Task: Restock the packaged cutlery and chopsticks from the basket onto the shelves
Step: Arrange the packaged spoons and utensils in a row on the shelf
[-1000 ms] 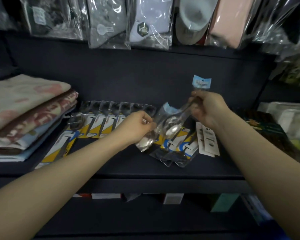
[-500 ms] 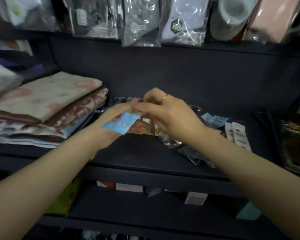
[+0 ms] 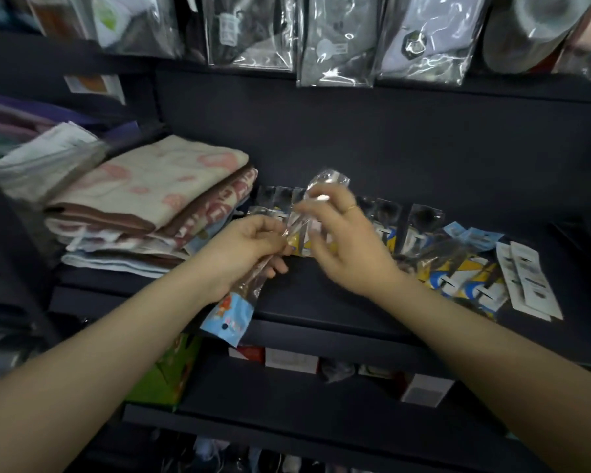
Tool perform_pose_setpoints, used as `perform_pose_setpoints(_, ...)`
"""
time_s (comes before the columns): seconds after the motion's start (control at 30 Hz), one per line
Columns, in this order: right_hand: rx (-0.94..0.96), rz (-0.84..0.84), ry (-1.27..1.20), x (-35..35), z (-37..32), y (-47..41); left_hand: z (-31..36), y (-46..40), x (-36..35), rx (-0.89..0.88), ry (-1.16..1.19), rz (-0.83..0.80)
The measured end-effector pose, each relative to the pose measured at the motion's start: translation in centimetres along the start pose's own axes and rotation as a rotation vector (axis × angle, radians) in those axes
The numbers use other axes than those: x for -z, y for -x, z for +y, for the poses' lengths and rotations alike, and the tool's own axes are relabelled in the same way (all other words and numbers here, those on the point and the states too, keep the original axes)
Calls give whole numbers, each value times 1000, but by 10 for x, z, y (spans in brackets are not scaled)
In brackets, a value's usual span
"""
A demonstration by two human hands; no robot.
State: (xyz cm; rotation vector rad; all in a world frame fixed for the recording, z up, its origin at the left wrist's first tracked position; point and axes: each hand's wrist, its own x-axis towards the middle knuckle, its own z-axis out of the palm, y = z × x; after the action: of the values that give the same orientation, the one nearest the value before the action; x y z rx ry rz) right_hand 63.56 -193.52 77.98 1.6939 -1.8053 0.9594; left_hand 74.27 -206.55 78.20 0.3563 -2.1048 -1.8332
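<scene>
My left hand (image 3: 243,250) grips a clear packet of spoons (image 3: 234,305) by its middle; its blue header card hangs down in front of the dark shelf (image 3: 321,302). My right hand (image 3: 345,240) pinches the packet's crinkled top end above the shelf. Behind my hands lies a row of black-and-yellow cutlery packets (image 3: 389,227). To the right sit more blue-headed spoon packets (image 3: 464,264) and two white packets (image 3: 526,278). The basket is not in view.
Folded towels (image 3: 151,206) are stacked on the shelf's left. Bagged goods (image 3: 335,39) hang from the shelf above. Small boxes (image 3: 423,390) and a green box (image 3: 164,377) stand on the lower shelf.
The packet has been turned over: its blue header now points down at my left wrist, and its clear end is up in my right fingers. The view has shifted left.
</scene>
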Motion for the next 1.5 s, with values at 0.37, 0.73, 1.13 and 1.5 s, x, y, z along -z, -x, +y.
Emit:
perform_pose_setpoints(0.37,-1174,14,-715,-38,36,-48,-21,14,27,-102,-347,78)
perform_pose_setpoints(0.73,-1120,-249,-218,-82,66,-78,-46,29,56,-355,-990,-92)
perform_pose_setpoints(1.13,-831,-315,189,-82,51,-70,-35,38,54,-357,-1067,-184)
perform_pose_setpoints(1.5,-617,-405,103,24,30,-21,-16,24,25,-481,-1005,-54)
